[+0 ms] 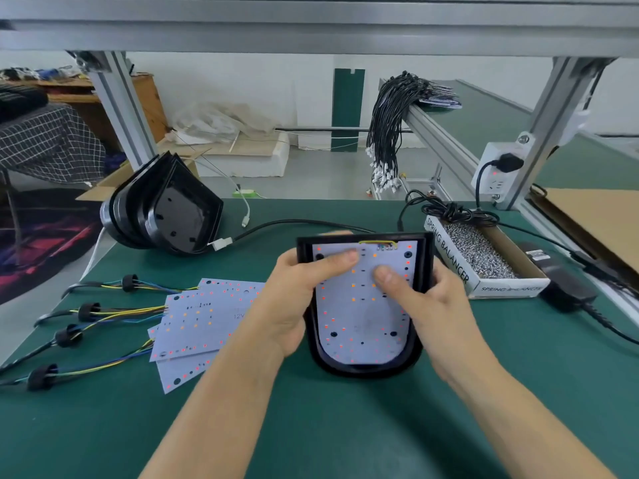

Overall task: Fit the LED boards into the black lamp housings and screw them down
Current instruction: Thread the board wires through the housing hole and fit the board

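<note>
Head view: hands [366, 299] cover LED board [363, 323] centre (fingers behind housing [423, 257] hidden).

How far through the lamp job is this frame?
Done: nothing visibly screwed. In hand: both hands, left hand and right hand, press an LED board into a black housing. Left: spare boards, stacked housings, screws in the box.

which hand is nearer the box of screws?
Right. The right hand grips the housing edge beside the screw box; the left hand holds the far side.
</note>
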The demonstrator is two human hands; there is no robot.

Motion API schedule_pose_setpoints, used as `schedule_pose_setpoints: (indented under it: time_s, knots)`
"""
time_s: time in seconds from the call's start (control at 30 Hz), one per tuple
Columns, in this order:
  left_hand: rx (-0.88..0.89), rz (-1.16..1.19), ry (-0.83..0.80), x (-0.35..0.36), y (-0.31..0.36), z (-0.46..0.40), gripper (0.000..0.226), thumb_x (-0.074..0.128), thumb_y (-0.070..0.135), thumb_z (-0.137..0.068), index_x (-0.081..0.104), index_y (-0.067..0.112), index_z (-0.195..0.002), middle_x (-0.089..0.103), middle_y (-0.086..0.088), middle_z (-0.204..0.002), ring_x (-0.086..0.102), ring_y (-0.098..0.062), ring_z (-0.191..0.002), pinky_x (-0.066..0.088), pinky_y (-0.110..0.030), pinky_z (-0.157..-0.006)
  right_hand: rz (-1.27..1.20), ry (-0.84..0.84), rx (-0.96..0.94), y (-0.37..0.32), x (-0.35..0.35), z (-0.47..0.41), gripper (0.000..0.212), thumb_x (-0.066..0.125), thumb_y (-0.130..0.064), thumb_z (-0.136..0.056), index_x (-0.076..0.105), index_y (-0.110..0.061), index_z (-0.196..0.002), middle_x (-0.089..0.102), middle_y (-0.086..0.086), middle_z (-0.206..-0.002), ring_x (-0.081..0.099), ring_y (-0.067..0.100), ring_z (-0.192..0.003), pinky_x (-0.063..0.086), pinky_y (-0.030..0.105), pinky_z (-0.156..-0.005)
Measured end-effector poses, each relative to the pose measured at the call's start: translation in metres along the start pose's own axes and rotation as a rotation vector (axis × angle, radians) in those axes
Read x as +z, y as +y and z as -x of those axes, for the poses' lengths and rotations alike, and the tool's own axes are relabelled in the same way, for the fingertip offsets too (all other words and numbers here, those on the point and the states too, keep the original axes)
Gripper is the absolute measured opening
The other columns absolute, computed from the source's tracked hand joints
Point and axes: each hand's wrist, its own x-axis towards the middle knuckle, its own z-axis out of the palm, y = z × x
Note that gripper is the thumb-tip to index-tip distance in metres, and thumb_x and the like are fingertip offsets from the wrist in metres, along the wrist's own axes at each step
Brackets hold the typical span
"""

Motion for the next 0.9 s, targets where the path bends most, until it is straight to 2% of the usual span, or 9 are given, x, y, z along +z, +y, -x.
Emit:
schedule_pose_setpoints:
  time_s: [0.13, 0.23, 0.3, 0.37, 0.5, 0.63, 0.77, 0.87, 0.9]
  knots:
    - [0.183, -0.165, -0.120, -0.009, 0.003, 0.005, 0.026, 0.080, 0.012, -0.065, 0.078, 0.027, -0.086, 0.075, 0.004, -0.094, 0.069, -0.011, -0.092, 0.055, -0.024, -0.085, -0.257, -0.391, 0.254, -0.016, -0.031, -0.003, 0.046, 0.081, -0.035, -0.061, 0.076, -0.018, -0.103, 0.073, 0.003, -0.107, 0.068, 0.017, -0.101, 0.054, 0.028, -0.086]
    - [0.246, -0.278, -0.256, -0.013, 0.004, 0.008, 0.027, 0.077, 0.017, -0.069, 0.075, 0.025, -0.095, 0.072, -0.004, -0.102, 0.064, -0.014, -0.100, 0.051, -0.025, -0.089, -0.294, -0.383, 0.547, -0.028, -0.035, -0.017, 0.070, 0.058, -0.068, -0.069, 0.075, -0.010, -0.105, 0.069, 0.013, -0.115, 0.065, 0.024, -0.105, 0.045, 0.036, -0.098]
    - [0.252, -0.304, -0.297, -0.013, 0.006, 0.009, 0.029, 0.077, 0.023, -0.068, 0.074, 0.023, -0.097, 0.071, 0.000, -0.101, 0.063, -0.014, -0.100, 0.048, -0.022, -0.088, -0.105, -0.378, 0.670, -0.030, -0.027, -0.026, 0.075, 0.049, -0.072, -0.071, 0.076, -0.007, -0.099, 0.070, 0.015, -0.111, 0.066, 0.025, -0.100, 0.048, 0.034, -0.095]
    - [0.250, -0.312, -0.301, -0.014, 0.007, 0.008, 0.028, 0.078, 0.021, -0.070, 0.073, 0.020, -0.098, 0.071, 0.003, -0.101, 0.063, -0.013, -0.100, 0.047, -0.019, -0.086, -0.033, -0.366, 0.724, -0.034, -0.015, -0.032, 0.065, 0.059, -0.065, -0.067, 0.075, -0.009, -0.096, 0.072, 0.012, -0.105, 0.068, 0.023, -0.092, 0.052, 0.031, -0.089]
    - [0.256, -0.306, -0.332, -0.014, 0.007, 0.007, 0.028, 0.078, 0.019, -0.070, 0.074, 0.021, -0.099, 0.071, 0.004, -0.101, 0.064, -0.013, -0.101, 0.046, -0.020, -0.086, -0.235, -0.247, 0.687, -0.040, 0.003, -0.039, 0.039, 0.057, -0.049, -0.079, 0.071, -0.013, -0.072, 0.068, 0.003, -0.068, 0.063, 0.017, -0.064, 0.051, 0.025, -0.066]
    - [0.299, -0.313, -0.435, -0.008, 0.006, 0.009, 0.025, 0.071, 0.020, -0.075, 0.073, 0.021, -0.100, 0.070, 0.009, -0.095, 0.064, -0.010, -0.093, 0.045, -0.016, -0.083, 0.183, -0.058, 0.430, -0.033, 0.009, -0.051, 0.043, 0.048, -0.045, -0.096, 0.068, -0.008, -0.088, 0.049, -0.008, -0.040, 0.042, 0.006, -0.035, 0.034, 0.009, -0.039]
    - [0.285, -0.271, -0.396, -0.008, 0.008, 0.006, 0.023, 0.073, 0.018, -0.072, 0.075, 0.022, -0.095, 0.071, 0.008, -0.094, 0.064, -0.009, -0.093, 0.046, -0.015, -0.082, 0.185, 0.058, 0.344, -0.028, 0.010, -0.054, 0.041, 0.054, -0.040, -0.095, 0.058, -0.006, -0.071, 0.054, -0.008, -0.040, 0.044, 0.005, -0.033, 0.034, 0.008, -0.039]
    - [0.234, -0.249, -0.311, -0.015, 0.006, 0.002, 0.022, 0.073, 0.016, -0.070, 0.076, 0.025, -0.090, 0.068, 0.009, -0.102, 0.062, -0.008, -0.102, 0.044, -0.017, -0.086, -0.022, 0.047, 0.388, -0.024, 0.007, -0.053, 0.038, 0.051, -0.043, -0.095, 0.069, -0.011, -0.091, 0.060, 0.000, -0.065, 0.051, 0.013, -0.058, 0.043, 0.020, -0.062]
    - [0.228, -0.241, -0.284, -0.017, 0.005, 0.000, 0.021, 0.071, 0.016, -0.070, 0.077, 0.025, -0.088, 0.066, 0.011, -0.109, 0.059, -0.006, -0.109, 0.043, -0.019, -0.091, -0.071, 0.032, 0.386, -0.021, 0.003, -0.054, 0.036, 0.050, -0.041, -0.095, 0.070, -0.012, -0.092, 0.056, -0.001, -0.065, 0.048, 0.012, -0.058, 0.041, 0.021, -0.062]
